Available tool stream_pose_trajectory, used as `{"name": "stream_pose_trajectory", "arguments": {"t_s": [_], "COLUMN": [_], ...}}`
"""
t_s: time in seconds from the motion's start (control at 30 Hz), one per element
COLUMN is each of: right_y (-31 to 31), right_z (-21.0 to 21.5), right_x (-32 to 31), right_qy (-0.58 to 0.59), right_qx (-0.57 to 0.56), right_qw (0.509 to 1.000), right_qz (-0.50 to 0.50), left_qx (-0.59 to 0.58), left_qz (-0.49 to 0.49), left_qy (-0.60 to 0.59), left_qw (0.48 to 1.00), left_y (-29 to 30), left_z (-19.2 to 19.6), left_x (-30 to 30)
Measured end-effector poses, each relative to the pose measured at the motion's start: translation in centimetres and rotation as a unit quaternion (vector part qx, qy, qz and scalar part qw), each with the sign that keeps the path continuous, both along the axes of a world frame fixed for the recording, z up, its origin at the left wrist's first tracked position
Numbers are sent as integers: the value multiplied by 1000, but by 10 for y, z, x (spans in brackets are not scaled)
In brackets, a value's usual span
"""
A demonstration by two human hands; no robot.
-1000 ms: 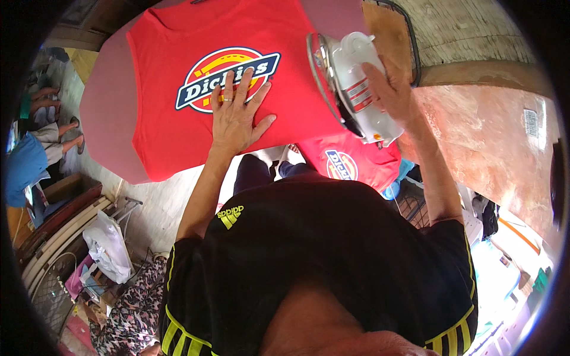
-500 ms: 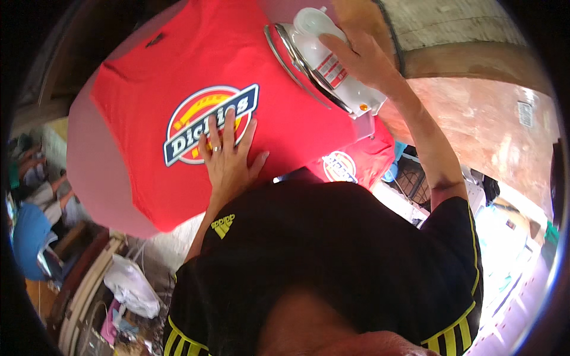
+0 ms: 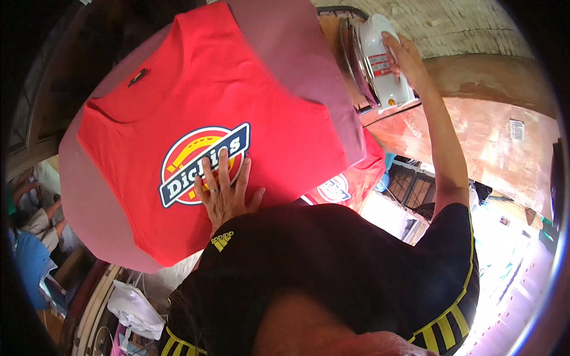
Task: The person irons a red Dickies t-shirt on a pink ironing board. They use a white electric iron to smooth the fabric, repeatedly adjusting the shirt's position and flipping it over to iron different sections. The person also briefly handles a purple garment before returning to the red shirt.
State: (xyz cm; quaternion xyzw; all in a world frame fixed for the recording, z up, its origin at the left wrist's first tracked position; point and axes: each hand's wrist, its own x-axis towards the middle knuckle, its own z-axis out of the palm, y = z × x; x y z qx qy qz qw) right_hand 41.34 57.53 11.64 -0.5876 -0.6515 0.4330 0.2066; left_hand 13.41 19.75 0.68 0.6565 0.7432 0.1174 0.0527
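Note:
A red sleeveless shirt [image 3: 279, 142] with a round printed emblem lies spread over a padded pink ironing board [image 3: 297, 44]. My left hand [image 3: 228, 190] rests on the shirt over the emblem's lower right part, fingers apart and a ring on one of them. At the upper right, past the board's edge, my right hand [image 3: 407, 59] is closed round the handle of a white clothes iron [image 3: 389, 92]. The iron is tipped on its side, its shiny soleplate facing left toward the board. Whether it touches the surface below is hard to see.
Another red printed garment [image 3: 341, 187] hangs below the board's right edge. A brown wooden panel [image 3: 487, 121] lies at the right. A dark crate [image 3: 409, 184] stands under it. At lower left are a white plastic bag [image 3: 136, 311] and a person in blue [image 3: 32, 261].
My right hand has carried the iron off the shirt, rightward past the board's edge. My left hand stays on the emblem. The whole view has shifted slightly.

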Motion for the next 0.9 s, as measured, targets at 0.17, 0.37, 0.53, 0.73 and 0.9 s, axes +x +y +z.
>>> {"name": "stream_pose_trajectory", "arguments": {"t_s": [0.17,0.37,0.53,0.73,0.9], "right_y": [18,21,66,3,-99], "right_z": [-26,-34,-77,-35,-47], "right_x": [-2,-3,25,27,45], "right_qy": [86,24,-258,-119,-4], "right_qx": [-27,86,350,543,462], "right_qw": [996,996,900,826,877], "right_qz": [-19,-6,-27,93,132], "left_qx": [-27,22,91,-199,-456], "left_qz": [7,-11,-59,-176,24], "left_qy": [7,3,-70,-262,-376], "left_qw": [1000,1000,992,928,806], "left_y": [-2,2,-16,-131,-275], "left_z": [3,-1,4,55,143], "left_x": [3,1,8,25,48]}}
